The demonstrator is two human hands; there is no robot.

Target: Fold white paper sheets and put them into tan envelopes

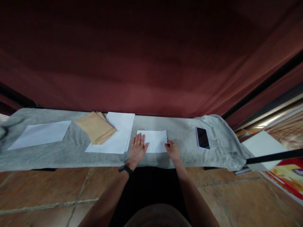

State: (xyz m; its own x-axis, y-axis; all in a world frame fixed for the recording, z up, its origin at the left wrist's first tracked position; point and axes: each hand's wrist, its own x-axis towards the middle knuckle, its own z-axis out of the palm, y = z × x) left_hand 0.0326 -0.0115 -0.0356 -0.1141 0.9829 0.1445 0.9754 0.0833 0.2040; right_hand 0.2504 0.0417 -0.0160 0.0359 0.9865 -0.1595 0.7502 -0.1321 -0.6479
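Observation:
In front of me a small white sheet of paper lies on the grey cloth, looking as if folded. My left hand rests flat on its left edge, fingers stretched out. At the lower right corner of the paper, my right hand has its fingers closed in a pinch on the edge. Just left of my left hand is a stack of larger white sheets. Several brown envelopes lie askew, partly over that stack.
A grey cloth covers the long narrow surface. Another white sheet is at the far left. To the right lies a phone with a dark screen. A dark red curtain hangs behind, and black bars stand at the right.

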